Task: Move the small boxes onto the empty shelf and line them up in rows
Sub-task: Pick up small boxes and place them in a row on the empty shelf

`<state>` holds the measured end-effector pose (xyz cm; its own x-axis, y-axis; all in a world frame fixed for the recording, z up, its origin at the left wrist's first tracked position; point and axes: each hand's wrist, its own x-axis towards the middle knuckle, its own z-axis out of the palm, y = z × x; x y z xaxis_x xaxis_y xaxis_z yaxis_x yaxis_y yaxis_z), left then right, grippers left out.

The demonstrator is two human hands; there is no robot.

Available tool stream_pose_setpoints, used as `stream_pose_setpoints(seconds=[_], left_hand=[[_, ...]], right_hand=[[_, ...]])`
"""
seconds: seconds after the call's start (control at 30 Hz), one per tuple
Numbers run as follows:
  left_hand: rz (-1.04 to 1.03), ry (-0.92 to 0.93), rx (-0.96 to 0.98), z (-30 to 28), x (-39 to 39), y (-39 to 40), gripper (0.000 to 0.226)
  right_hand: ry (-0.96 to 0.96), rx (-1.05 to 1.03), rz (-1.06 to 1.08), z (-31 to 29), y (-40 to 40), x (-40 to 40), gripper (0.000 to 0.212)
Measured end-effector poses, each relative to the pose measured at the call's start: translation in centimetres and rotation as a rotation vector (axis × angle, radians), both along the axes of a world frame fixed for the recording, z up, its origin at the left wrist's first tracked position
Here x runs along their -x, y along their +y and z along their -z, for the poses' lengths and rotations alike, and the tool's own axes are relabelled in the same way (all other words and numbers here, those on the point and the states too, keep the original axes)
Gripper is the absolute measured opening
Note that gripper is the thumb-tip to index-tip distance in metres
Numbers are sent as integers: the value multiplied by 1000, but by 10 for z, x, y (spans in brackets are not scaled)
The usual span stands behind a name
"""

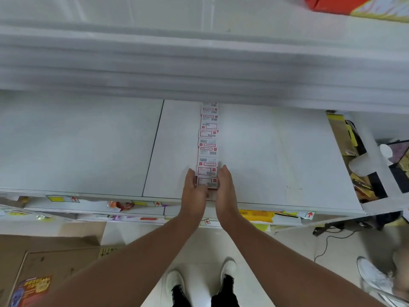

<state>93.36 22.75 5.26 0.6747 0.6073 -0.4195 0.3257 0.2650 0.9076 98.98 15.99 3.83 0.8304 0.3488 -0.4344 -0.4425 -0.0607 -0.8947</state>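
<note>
A single row of several small white boxes with red print (208, 142) runs from the front of the white shelf (276, 156) back under the shelf above. My left hand (193, 191) and my right hand (225, 189) press flat against the two sides of the nearest small box (207, 181) at the row's front end. Fingers of both hands are straight and together, squeezing the box between the palms. The far end of the row is hidden by the blurred upper shelf edge.
A seam divides the shelf into left panel (77, 140) and right panel. Price tags with red arrows (308, 214) line the shelf front. Brown cardboard (44, 262) lies on the floor at left. Another person's white shoe (371, 275) is at lower right. Stocked goods (354, 138) fill the right bay.
</note>
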Motion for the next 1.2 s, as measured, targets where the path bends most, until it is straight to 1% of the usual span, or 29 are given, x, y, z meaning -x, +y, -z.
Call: stream_pose_setpoints(seconds=[0.1, 0.23, 0.37, 0.47, 0.57, 0.63, 0.7, 0.73, 0.83, 0.93, 1.0, 1.1, 1.2], left_hand=[[5, 15, -6, -5, -8, 2, 59], [-17, 14, 14, -10, -20, 8, 53], [8, 46, 11, -5, -26, 19, 50], [43, 77, -15, -6, -23, 24, 46], [19, 132, -54, -7, -15, 31, 40], [54, 183, -137, -5, -7, 37, 42], [123, 261, -254, -7, 4, 45, 54], [151, 296, -292, -7, 10, 49, 55], [177, 383, -345, -22, 30, 52, 55], [183, 403, -390, -40, 45, 52, 53], [194, 416, -459, -49, 56, 53, 54], [210, 470, -537, -66, 80, 47, 55], [244, 507, -608, -84, 106, 37, 55]], right_hand=[[2, 1, -14, 5, 5, -9, 49], [23, 7, -29, 6, 13, -21, 60], [16, 55, -53, 11, 16, -35, 59], [-9, 112, -79, 9, 10, -38, 49], [-126, 201, -159, -8, -4, -30, 38], [-205, 245, -230, -15, -16, -28, 35], [-290, 313, -319, -25, -30, -30, 39], [-322, 344, -372, -28, -35, -31, 40], [-361, 413, -514, -39, -45, -37, 43], [-477, 537, -636, -50, -46, -43, 51], [-524, 585, -725, -58, -46, -44, 55], [-584, 659, -843, -69, -46, -34, 57], [-653, 701, -919, -81, -47, -16, 68]])
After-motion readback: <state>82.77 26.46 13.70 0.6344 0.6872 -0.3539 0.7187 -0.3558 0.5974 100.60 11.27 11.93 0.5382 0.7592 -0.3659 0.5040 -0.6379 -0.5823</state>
